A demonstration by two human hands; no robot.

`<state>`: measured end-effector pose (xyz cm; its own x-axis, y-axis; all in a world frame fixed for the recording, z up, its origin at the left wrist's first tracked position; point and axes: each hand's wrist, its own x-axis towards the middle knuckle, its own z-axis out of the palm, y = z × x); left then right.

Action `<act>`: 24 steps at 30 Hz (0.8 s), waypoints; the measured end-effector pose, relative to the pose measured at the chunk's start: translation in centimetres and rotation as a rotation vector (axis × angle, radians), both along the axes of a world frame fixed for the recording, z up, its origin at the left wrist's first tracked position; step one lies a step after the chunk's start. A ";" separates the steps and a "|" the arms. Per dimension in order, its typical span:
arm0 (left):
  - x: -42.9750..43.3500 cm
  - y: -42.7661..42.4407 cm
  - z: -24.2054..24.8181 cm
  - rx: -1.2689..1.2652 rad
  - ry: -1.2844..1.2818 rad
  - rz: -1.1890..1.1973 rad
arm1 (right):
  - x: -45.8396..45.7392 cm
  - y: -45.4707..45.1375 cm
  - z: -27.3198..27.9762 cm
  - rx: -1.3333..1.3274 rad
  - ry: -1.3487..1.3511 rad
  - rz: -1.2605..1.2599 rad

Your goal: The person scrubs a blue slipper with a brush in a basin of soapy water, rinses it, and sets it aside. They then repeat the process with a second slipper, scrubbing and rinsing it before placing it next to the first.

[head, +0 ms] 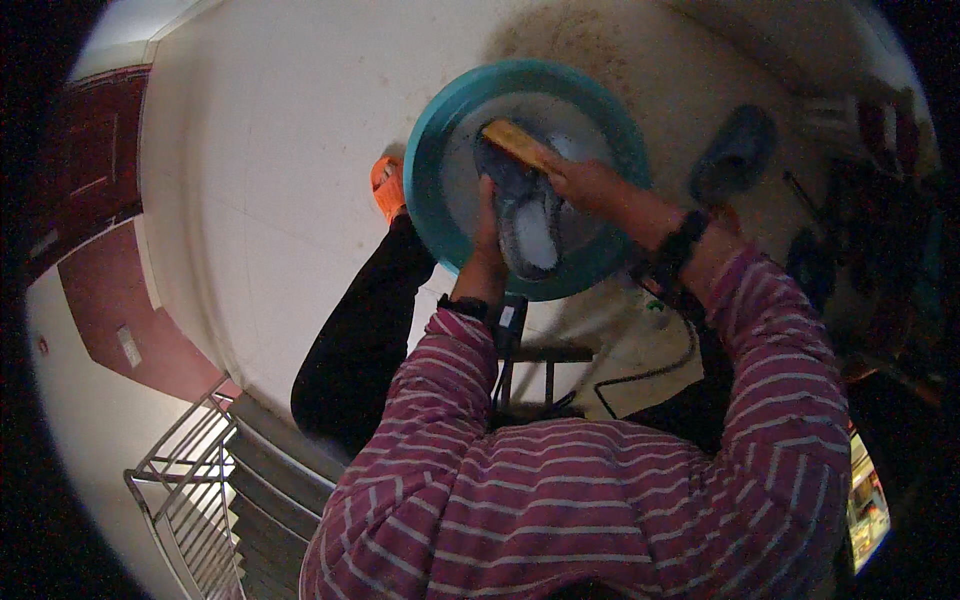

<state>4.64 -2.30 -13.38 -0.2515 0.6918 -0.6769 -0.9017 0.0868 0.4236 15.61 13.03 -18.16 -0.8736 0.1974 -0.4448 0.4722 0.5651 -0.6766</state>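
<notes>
My left hand [486, 238] grips the side of a dark grey shoe [514, 184], whose opening and pale insole face up toward me. The shoe is held over a round teal basin [430, 127], its toe pointing away from me. In my right hand [589, 184] is a wooden-backed scrubbing brush [517, 144], laid across the toe end of the shoe. The bristles are hidden beneath the wood. Cloudy, greyish water [465, 154] appears to fill the basin's bottom.
Another dark shoe [733, 154] lies on the floor right of the basin. An orange slipper [387, 187] is on my left foot. Behind the basin's near rim are a metal frame [551, 354] and dark cable. Stairs [274, 450] with a metal railing [180, 480] descend at lower left.
</notes>
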 end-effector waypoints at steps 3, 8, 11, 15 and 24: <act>-1.3 -0.5 0.1 0.132 -0.103 0.049 | 3.1 -1.5 3.9 -0.175 -0.173 0.037; -0.6 -0.2 0.0 0.066 0.146 0.030 | 2.3 -1.1 5.6 0.024 0.007 -0.037; 0.3 0.4 0.2 -0.031 -0.040 0.027 | 0.0 0.2 3.7 -0.092 0.003 -0.209; 0.6 0.3 0.9 -0.039 -0.105 0.032 | -1.0 0.6 2.8 -0.089 -0.063 -0.154; -1.5 -1.1 0.3 -0.091 0.024 0.136 | 2.7 -2.4 8.1 -0.010 0.033 0.155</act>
<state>3.16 -3.43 -13.05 -0.3553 0.5866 -0.7278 -0.8974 0.0038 0.4412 18.27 10.64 -10.04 -0.9076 0.0550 -0.4162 0.3571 0.6226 -0.6963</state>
